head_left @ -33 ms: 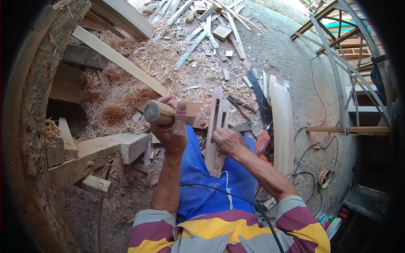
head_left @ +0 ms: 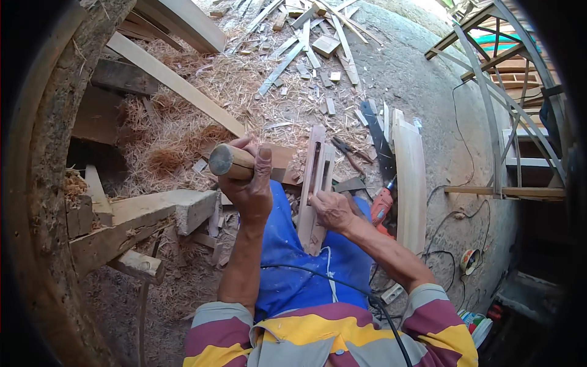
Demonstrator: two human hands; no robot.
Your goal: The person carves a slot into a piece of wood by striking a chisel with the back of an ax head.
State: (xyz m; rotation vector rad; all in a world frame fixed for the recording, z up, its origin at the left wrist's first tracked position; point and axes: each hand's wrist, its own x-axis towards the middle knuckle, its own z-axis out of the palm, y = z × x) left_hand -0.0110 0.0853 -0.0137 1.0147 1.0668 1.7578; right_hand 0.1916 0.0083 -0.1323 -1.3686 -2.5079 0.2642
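Observation:
My left hand [head_left: 252, 183] is raised and closed round a thick round wooden handle [head_left: 229, 162] with a greyish flat end; its other end is hidden by the hand. Between my knees, over blue trousers [head_left: 284, 287], stands a narrow wooden piece [head_left: 310, 223] with long slots cut into it. My right hand [head_left: 335, 211] rests on this piece at the near end of a slot. Its fingers are bent together, and whatever they pinch is too small or hidden to name.
Right of my knees lie pliers [head_left: 348, 154], a handsaw [head_left: 380, 144], an orange power drill [head_left: 381, 205] and a pale curved board [head_left: 408, 177]. Shavings [head_left: 183, 110] and offcuts [head_left: 325, 46] cover the ground ahead. A rough beam [head_left: 143, 220] juts in at left; a black cable [head_left: 342, 284] crosses my lap.
My right hand has slid slightly nearer along the slotted wooden piece, and its fingers have drawn closer together. The left hand still holds the handle in about the same place.

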